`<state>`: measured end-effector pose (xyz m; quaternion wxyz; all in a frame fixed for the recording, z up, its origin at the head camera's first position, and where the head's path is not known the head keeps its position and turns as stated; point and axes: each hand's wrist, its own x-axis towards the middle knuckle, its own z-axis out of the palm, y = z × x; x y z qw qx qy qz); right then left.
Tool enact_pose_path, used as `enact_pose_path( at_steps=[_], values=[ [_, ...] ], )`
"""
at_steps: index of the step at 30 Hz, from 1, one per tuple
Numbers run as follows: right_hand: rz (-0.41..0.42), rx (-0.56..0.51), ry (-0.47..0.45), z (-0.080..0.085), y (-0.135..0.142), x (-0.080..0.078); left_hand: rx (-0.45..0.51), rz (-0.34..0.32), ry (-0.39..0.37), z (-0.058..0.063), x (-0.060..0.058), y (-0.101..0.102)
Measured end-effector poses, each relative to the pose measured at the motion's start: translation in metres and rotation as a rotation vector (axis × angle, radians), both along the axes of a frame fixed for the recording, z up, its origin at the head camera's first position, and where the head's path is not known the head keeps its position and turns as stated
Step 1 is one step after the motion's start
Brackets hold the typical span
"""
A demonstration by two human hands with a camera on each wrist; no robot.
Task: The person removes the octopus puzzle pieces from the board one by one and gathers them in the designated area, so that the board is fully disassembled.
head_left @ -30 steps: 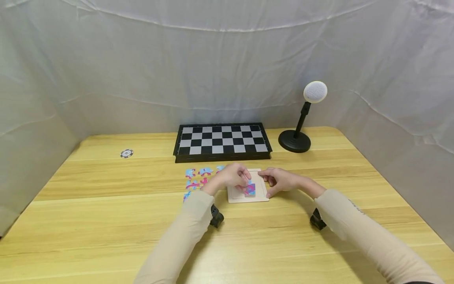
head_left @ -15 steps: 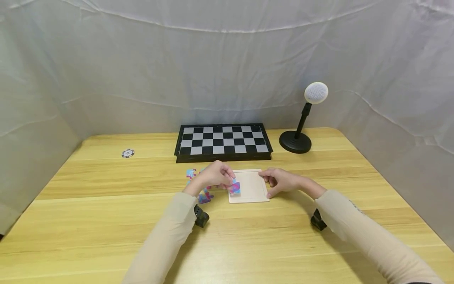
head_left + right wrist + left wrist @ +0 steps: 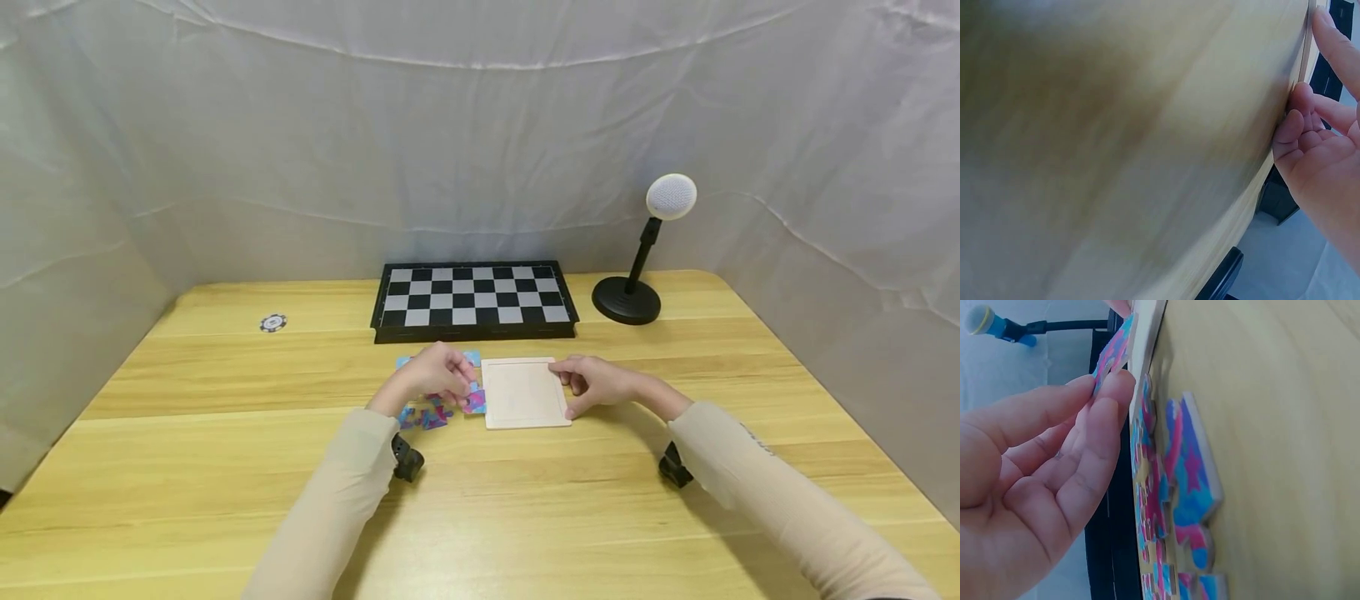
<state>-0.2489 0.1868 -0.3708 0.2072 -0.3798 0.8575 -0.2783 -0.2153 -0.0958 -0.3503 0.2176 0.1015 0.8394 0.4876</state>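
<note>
In the head view, my left hand pinches a pink, purple and blue jigsaw puzzle piece between thumb and fingertips, just left of the pale wooden puzzle tray. The left wrist view shows this piece tilted, raised above the table. Beneath and around my left hand lie several loose puzzle pieces, partly covered by it. On the tray's right side, my right hand holds the edge with thumb and index finger spread apart; its other fingers are curled in.
Behind the tray stands a black-framed checkerboard. A round white-headed microphone-like object on a black stand is at the back right. One poker chip lies at the far left. Grey cloth hangs around the wooden table.
My left hand has moved left with the puzzle piece, from over the tray to beside its left edge. The tray no longer has a piece over it. My right hand stays put.
</note>
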Motion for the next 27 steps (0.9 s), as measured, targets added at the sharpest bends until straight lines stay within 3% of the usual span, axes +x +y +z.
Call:
enact_pose_path(
  at_steps=[18, 27],
  values=[
    [-0.006, 0.008, -0.002, 0.0000, 0.0001, -0.0007, -0.045, 0.002, -0.040, -0.0037, 0.0016, -0.0002],
    [-0.004, 0.007, -0.002, 0.0001, 0.0006, -0.0005, -0.169, 0.003, 0.012, -0.0035, 0.0035, 0.0017]
  ],
)
